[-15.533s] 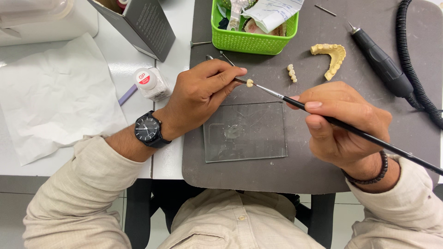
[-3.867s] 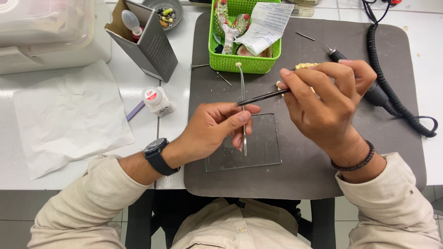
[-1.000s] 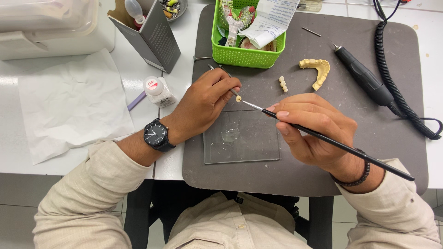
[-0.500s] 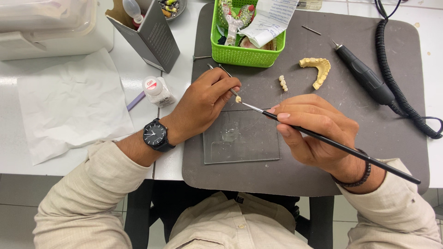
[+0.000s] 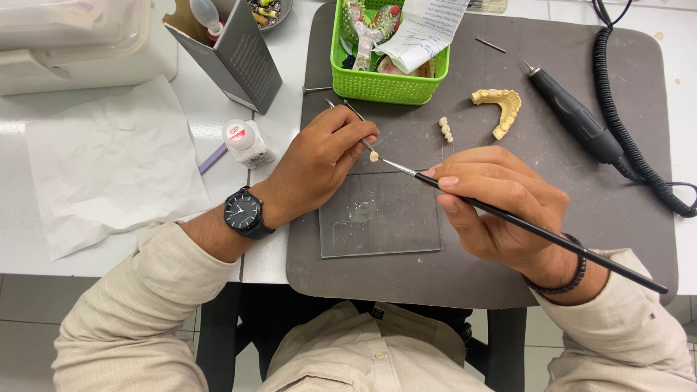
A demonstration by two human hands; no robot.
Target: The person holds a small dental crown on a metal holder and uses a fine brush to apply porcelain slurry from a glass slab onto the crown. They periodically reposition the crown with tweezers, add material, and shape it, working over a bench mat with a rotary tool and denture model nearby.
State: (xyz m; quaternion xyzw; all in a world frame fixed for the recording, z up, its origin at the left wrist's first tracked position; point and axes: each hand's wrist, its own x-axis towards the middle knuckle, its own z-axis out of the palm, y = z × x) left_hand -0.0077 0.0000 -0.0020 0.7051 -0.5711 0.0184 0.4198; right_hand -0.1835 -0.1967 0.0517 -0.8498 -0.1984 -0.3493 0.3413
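Two hands meet over a clear glass slab (image 5: 380, 215) that lies flat on a dark grey mat (image 5: 479, 276), nearest the body. The right hand (image 5: 501, 203) is closed around a long black brush (image 5: 537, 231) in a pen grip, its fine tip reaching left to a small pale tooth piece (image 5: 374, 155). The left hand (image 5: 319, 163), with a black watch (image 5: 243, 213) on the wrist, pinches thin metal tweezers (image 5: 348, 117) shut, and the tooth piece sits at their tip, just above the slab's top edge. Compared with half a second ago, almost nothing has shifted; the brush tip remains at the piece, so the dabbing looks ongoing. Farther off on the mat lie a short row of teeth (image 5: 445, 129), a yellow jaw cast (image 5: 499, 107) and a black handpiece (image 5: 577, 123). Beyond them stands a green basket (image 5: 385, 83), and to the left a small white bottle (image 5: 247, 143).
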